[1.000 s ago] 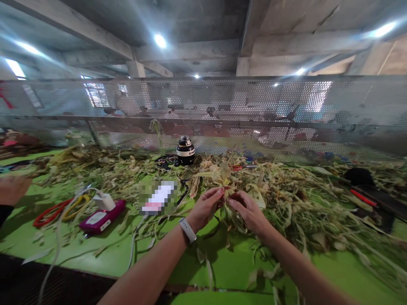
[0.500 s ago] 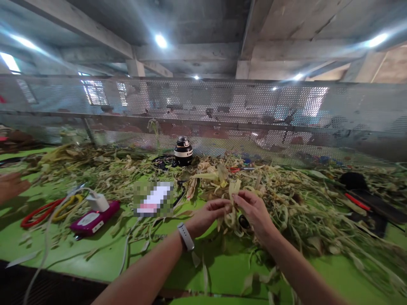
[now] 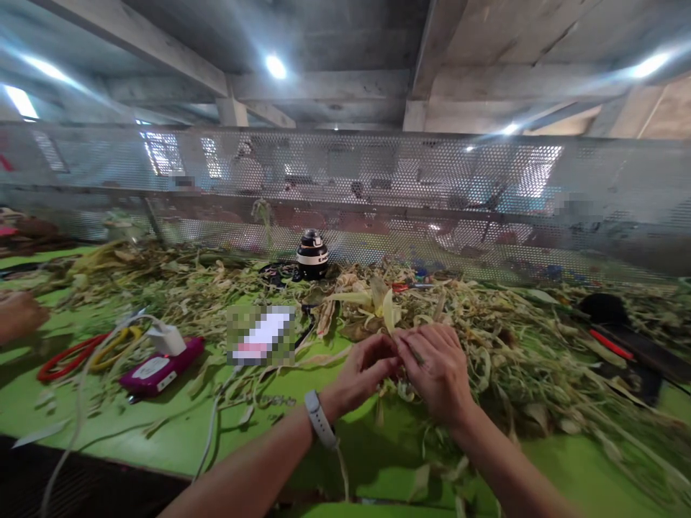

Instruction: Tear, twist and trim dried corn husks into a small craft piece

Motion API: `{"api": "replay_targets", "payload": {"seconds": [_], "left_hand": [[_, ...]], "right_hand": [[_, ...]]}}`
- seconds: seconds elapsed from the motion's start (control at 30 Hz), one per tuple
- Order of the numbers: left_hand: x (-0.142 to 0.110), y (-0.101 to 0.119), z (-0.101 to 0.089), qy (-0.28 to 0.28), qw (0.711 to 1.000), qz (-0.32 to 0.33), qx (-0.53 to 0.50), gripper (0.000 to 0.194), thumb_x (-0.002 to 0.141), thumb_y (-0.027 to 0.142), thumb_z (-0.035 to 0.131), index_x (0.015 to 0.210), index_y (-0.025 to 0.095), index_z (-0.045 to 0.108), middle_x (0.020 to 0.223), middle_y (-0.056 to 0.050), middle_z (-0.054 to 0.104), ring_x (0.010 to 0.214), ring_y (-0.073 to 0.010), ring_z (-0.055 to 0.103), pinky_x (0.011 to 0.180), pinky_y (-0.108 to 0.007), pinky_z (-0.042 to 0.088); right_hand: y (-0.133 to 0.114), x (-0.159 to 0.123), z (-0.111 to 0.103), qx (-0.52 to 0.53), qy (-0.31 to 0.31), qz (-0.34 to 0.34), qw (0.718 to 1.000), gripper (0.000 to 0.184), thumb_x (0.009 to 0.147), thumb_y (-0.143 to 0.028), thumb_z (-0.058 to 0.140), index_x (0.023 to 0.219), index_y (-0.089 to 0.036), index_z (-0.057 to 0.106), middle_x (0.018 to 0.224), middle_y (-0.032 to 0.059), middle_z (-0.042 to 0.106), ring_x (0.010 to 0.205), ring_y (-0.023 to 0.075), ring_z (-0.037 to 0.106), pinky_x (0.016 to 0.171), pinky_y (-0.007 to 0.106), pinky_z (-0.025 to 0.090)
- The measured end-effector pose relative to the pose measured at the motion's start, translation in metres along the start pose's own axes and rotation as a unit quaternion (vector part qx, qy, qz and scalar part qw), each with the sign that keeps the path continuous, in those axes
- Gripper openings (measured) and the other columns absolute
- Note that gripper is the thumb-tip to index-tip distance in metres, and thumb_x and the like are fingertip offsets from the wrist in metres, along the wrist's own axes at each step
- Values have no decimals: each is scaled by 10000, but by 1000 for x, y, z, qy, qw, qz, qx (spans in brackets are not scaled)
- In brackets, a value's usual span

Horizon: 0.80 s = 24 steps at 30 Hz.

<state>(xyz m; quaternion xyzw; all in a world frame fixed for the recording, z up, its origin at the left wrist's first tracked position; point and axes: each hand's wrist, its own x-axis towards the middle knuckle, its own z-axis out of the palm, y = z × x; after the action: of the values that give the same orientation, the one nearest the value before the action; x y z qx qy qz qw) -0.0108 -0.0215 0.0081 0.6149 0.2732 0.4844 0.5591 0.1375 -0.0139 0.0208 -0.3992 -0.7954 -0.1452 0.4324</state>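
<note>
The left hand bends in narrowly, its hold unclear; a husk rises over the worktop, pinched by the right hand. Seemingly mid-manipulation by fingertip; the next move likely calls for steadiness.

two bare hands — one co-worker's hand, one black jar, one purple box

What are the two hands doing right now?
Left hand: curled, fingertips on the leaf strips.
Right hand: closed on the leaf strips, beside the left hand.
</note>
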Motion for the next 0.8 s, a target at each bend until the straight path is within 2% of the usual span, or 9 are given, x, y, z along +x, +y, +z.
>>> {"api": "replay_targets", "payload": {"seconds": [0.07,0.13,0.3,0.4,0.47,0.57,0.63,0.7,0.8], "left_hand": [[1,-3,-1,-11,1000,-10,-8,126,757,283,560,785,165,594,666,-7,566,584,-126,515,529,-228,382],[1,-6,-4,3,1000,-4,3,143,765,291,542,772,161,602,659,-6,559,583,-128,508,526,-231,376],[5,-6,-7,117,993,14,7,217,744,381,592,735,166,621,724,-20,587,720,-158,506,650,-255,391],[11,-5,-9,162,987,-4,2,343,747,478,554,592,172,558,556,11,495,561,-124,421,539,-248,341],[15,-6,-13,161,987,-14,21,411,745,519,531,517,178,502,481,32,417,479,-100,334,475,-243,282],[20,-9,-21,134,990,-3,48,392,730,500,559,515,175,518,454,47,374,448,-82,273,447,-229,234],[20,-10,-24,94,994,9,55,318,714,453,597,580,164,591,490,33,433,463,-83,309,459,-215,259],[19,-10,-25,56,996,18,64,256,708,411,614,687,161,664,562,2,523,511,-102,398,498,-214,319],[17,-9,-26,49,995,43,77,220,678,348,659,790,165,709,696,-46,620,641,-154,510,597,-236,391]], "right_hand": [[-2,-1,0,7,-14,-21,1000,174,852,-201,513,927,-209,669,783,55,657,771,189,558,773,336,361],[-5,-2,1,8,-23,-39,999,194,846,-196,510,967,-210,661,844,60,663,785,194,554,769,345,368],[-16,-9,12,29,-52,-59,996,279,808,-129,479,1035,-181,633,1074,106,628,923,233,544,816,391,411],[-20,-13,19,50,-71,-57,995,403,789,-103,453,1176,-149,554,1162,133,589,1022,252,527,882,419,418],[-19,-14,20,69,-69,-32,995,459,788,-107,440,1241,-146,500,1198,132,570,1063,248,524,891,408,431],[-14,-10,13,102,-41,31,993,365,813,-147,441,1149,-199,576,1090,101,616,969,214,580,815,346,477],[-8,-4,6,99,-21,59,993,298,838,-187,449,1080,-219,620,1031,86,625,918,198,590,783,321,477],[-1,2,-1,67,-18,66,995,279,848,-222,466,1073,-231,630,1041,77,625,945,206,573,815,339,446],[8,8,-6,36,-61,70,995,214,833,-280,519,980,-252,672,1017,57,652,983,238,546,873,398,379]]}}
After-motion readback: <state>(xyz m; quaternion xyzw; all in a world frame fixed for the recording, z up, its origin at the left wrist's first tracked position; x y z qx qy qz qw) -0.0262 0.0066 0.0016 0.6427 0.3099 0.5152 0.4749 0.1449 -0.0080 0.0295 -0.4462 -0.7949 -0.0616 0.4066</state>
